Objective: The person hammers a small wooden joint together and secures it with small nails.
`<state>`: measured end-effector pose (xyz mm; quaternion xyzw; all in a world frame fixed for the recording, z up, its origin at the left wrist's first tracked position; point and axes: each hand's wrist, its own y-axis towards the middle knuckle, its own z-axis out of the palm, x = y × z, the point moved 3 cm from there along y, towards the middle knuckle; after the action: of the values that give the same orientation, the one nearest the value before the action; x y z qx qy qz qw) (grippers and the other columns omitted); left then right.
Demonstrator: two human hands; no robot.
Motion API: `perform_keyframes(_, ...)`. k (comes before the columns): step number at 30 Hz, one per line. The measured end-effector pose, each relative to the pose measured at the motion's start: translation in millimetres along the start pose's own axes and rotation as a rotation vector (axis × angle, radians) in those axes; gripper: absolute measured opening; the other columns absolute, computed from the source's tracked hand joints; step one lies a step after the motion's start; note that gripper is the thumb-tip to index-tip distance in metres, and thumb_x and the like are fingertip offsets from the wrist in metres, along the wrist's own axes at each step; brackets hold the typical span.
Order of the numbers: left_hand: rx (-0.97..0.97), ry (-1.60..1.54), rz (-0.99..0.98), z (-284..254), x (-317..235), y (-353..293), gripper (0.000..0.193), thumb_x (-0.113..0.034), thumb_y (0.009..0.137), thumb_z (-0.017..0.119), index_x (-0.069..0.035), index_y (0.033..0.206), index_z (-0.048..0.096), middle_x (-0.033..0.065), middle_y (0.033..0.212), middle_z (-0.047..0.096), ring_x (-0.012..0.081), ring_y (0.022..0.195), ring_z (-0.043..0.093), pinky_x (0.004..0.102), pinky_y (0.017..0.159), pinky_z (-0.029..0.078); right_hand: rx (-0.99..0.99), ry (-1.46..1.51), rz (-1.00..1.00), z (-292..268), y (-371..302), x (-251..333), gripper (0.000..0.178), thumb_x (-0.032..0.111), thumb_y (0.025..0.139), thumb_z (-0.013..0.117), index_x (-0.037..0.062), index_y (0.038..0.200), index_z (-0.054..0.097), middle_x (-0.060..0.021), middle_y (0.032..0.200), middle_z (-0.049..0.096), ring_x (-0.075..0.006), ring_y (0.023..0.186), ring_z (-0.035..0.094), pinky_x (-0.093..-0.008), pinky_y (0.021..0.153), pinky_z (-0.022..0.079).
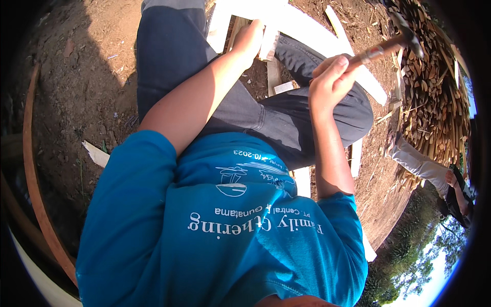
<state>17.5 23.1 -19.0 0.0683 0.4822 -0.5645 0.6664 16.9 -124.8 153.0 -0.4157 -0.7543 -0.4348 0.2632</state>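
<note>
My right hand (331, 82) is wrapped round the wooden handle of a hammer (379, 50). The hammer is raised off to the right, its dark metal head (410, 40) at the far end of the handle. My left hand (249, 41) is closed among pale wooden pieces between my legs, beside a short wooden block (269, 46). Whatever lies in its fingers is too hidden to name. A long, sunlit pale board (317, 43) runs from the top middle toward the right, passing behind the hammer hand.
I sit with bent legs on bare soil (97, 61). Wood offcuts (284, 87) lie by my legs. A large stack of split wood (434, 87) rises at the right, near another person's leg (417, 163). Along the left curves a brown plank (35, 174).
</note>
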Motion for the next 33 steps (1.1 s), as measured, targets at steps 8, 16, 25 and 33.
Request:
perform_keyframes(8,-0.073,0.083,0.044,-9,0,4,0.042,-0.043,0.095,0.053,-0.005,0.097,0.07,0.0047,0.081,0.069,0.014,0.073,0.068,0.0306,0.067,0.051,0.144,0.17,0.295,10,5,-14,0.023,0.025,0.11,0.048,0.0055,0.1,0.056,0.0046,0.069,0.048,-0.004,0.058,0.043,-0.0232,0.052,0.036)
perform_keyframes(16,-0.004,-0.03,0.035,-4,-2,2,0.045,-0.046,0.097,0.051,-0.006,0.099,0.071,0.0044,0.086,0.07,0.0139,0.077,0.066,0.0302,0.072,0.05,0.216,0.055,0.346,11,3,-18,0.028,0.032,0.109,0.051,0.0052,0.106,0.059,0.0063,0.071,0.044,-0.0015,0.056,0.038,-0.0201,0.048,0.03)
perform_keyframes(25,0.003,0.021,-0.042,-3,2,7,0.052,-0.051,0.097,0.051,-0.003,0.1,0.069,0.0069,0.09,0.07,0.0139,0.084,0.066,0.0316,0.075,0.049,0.419,-0.279,0.339,-1,5,-55,0.031,0.031,0.109,0.051,0.0041,0.098,0.061,0.0032,0.068,0.049,-0.005,0.053,0.041,-0.0266,0.05,0.036)
perform_keyframes(33,0.035,-0.033,0.058,0,-4,0,0.048,-0.048,0.099,0.049,-0.007,0.084,0.068,0.0025,0.074,0.065,0.0124,0.064,0.061,0.0302,0.06,0.046,0.416,-0.333,0.199,10,8,-40,0.027,0.025,0.108,0.049,-0.0011,0.108,0.058,-0.0096,0.075,0.058,-0.0181,0.071,0.06,-0.0363,0.068,0.049)
